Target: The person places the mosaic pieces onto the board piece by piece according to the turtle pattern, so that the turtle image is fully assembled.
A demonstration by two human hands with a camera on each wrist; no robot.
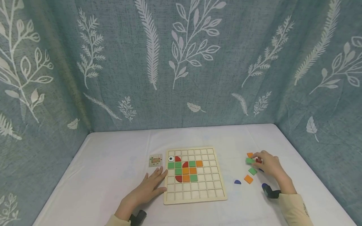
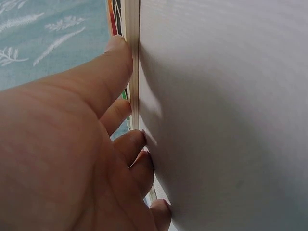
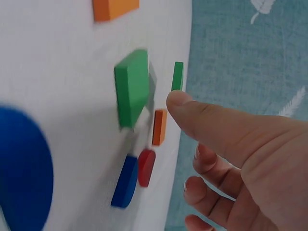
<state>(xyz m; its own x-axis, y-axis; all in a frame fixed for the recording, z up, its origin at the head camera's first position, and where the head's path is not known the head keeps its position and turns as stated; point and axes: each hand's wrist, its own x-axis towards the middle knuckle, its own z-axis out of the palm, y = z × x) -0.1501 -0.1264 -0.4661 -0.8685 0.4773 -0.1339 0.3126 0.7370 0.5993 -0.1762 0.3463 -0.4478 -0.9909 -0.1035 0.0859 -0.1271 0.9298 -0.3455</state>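
A wooden grid board point(image 1: 195, 191) lies on the white table, with red, green and orange pieces and an eye piece point(image 1: 171, 158) set in its upper left part. My left hand point(image 1: 148, 188) rests at its left edge, fingers extended, the thumb against the board's side in the left wrist view. Over the loose pieces at right, my right hand point(image 1: 268, 163) pinches a green square tile point(image 3: 178, 76) at the tips of thumb and index finger. Another green tile point(image 1: 252, 171), an orange tile point(image 1: 248, 179) and a red piece point(image 3: 146, 167) lie close by.
A small picture card point(image 1: 155, 160) lies left of the board's upper corner. Blue half-round pieces, one of them point(image 1: 237, 182) between board and right hand, lie on the table. A patterned blue-green curtain point(image 1: 181, 103) stands behind and along both sides.
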